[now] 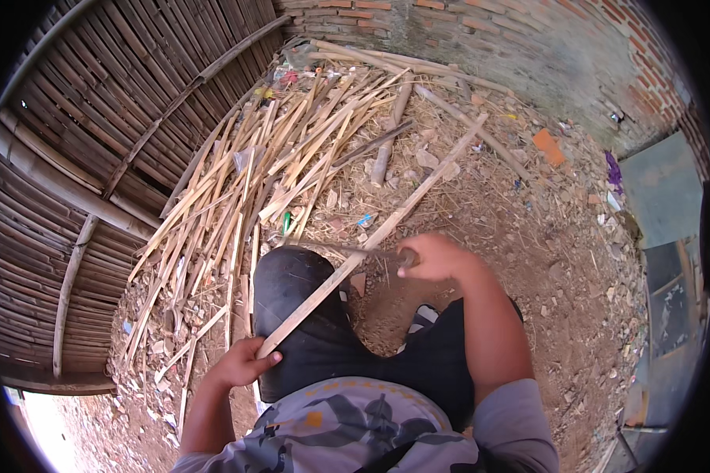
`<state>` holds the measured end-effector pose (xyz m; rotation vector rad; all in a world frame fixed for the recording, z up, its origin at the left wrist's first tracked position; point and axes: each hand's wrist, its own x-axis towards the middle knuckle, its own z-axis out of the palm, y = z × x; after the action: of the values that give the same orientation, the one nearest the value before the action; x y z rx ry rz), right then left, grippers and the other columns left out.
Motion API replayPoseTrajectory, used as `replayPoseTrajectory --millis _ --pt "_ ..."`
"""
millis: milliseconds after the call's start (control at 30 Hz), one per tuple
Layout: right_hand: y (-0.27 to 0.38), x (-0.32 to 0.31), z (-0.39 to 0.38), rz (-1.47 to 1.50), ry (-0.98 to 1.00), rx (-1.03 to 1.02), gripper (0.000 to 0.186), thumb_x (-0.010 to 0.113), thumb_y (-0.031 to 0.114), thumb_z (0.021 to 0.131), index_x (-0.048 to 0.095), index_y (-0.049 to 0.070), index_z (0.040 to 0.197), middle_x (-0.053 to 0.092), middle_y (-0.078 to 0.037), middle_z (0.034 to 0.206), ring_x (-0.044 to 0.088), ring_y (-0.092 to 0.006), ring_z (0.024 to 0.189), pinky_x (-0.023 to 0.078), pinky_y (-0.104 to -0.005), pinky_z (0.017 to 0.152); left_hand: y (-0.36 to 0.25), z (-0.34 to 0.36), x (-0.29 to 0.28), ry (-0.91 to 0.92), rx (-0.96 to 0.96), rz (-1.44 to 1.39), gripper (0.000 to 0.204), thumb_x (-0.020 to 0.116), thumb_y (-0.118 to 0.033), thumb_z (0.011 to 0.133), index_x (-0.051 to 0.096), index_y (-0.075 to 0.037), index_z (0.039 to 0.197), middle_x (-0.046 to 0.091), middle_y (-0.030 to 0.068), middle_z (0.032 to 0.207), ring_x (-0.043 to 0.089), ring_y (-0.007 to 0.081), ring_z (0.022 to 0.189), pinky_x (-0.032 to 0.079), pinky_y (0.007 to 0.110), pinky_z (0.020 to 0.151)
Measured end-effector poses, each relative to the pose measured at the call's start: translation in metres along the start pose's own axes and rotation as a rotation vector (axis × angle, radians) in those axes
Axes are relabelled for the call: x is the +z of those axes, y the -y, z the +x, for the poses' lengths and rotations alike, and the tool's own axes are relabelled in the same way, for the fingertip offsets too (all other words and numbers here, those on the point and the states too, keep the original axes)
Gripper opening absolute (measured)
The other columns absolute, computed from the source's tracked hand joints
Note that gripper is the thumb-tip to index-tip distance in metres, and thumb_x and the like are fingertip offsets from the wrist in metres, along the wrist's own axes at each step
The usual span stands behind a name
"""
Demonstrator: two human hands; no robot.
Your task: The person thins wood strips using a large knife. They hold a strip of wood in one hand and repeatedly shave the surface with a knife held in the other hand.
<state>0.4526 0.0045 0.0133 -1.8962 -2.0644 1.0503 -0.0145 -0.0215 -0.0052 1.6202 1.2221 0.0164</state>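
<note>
A long pale split bamboo strip (408, 202) runs diagonally from my left hand over my dark-clad left knee (289, 276) toward the back right. My left hand (243, 363) grips its near end beside my thigh. My right hand (434, 256) is closed round the short handle of a knife (338, 247), at the right of the strip. The long thin blade points left, crossing the strip above my knee; its outline is faint, and I cannot tell whether it touches the wood.
A heap of split bamboo strips (215, 201) lies left and ahead, with poles (389, 138) behind. A slatted bamboo wall (80, 103) stands left, a brick wall (479, 43) at the back, grey panels (665, 189) at right. Rubble, straw and litter cover the dirt floor (552, 339).
</note>
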Motion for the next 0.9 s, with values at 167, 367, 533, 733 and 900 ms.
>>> replayPoseTrajectory --millis 167,367,533,733,900 --pt "-0.033 -0.014 -0.003 0.19 -0.336 0.249 0.051 0.079 0.036 0.081 0.069 0.004 0.119 0.071 -0.021 0.107 0.069 -0.0351 0.103 0.053 -0.0427 0.089 -0.008 0.003 -0.001 0.009 -0.013 0.01 0.047 0.073 -0.046 0.093 0.063 -0.002 0.083 0.056 0.0012 0.064 0.054 0.0119 0.058 0.044 0.032 0.053" --pt "0.019 0.003 -0.009 -0.06 -0.069 -0.008 0.042 0.078 0.034 0.082 0.069 0.005 0.112 0.071 -0.021 0.097 0.069 -0.0375 0.093 0.053 -0.0454 0.084 -0.001 0.001 0.0 -0.003 0.002 0.034 0.046 0.074 -0.045 0.092 0.062 -0.002 0.082 0.056 0.001 0.063 0.054 0.0122 0.057 0.044 0.032 0.052" --pt "0.0 -0.003 -0.003 0.002 -0.015 0.006 0.039 0.079 0.033 0.081 0.069 0.006 0.108 0.071 -0.018 0.093 0.07 -0.0343 0.09 0.053 -0.0446 0.082 -0.005 0.0 0.003 -0.037 0.019 0.015 0.045 0.074 -0.044 0.092 0.061 -0.002 0.08 0.055 0.0007 0.062 0.052 0.0108 0.059 0.043 0.032 0.052" --pt "-0.032 -0.016 -0.008 0.148 -0.336 0.245 0.051 0.078 0.032 0.082 0.066 0.006 0.124 0.072 -0.018 0.105 0.07 -0.0339 0.095 0.054 -0.0432 0.086 -0.003 0.004 0.002 -0.019 0.004 0.03 0.046 0.075 -0.044 0.092 0.061 -0.002 0.078 0.055 0.0018 0.061 0.053 0.0113 0.058 0.043 0.033 0.052" --pt "0.012 0.002 -0.008 -0.06 -0.106 0.039 0.042 0.078 0.032 0.082 0.068 0.007 0.114 0.071 -0.018 0.097 0.069 -0.0356 0.092 0.053 -0.0451 0.082 -0.007 0.0 0.001 -0.014 -0.036 0.027 0.047 0.075 -0.045 0.091 0.061 -0.002 0.078 0.056 0.0028 0.061 0.054 0.0121 0.058 0.044 0.033 0.053"
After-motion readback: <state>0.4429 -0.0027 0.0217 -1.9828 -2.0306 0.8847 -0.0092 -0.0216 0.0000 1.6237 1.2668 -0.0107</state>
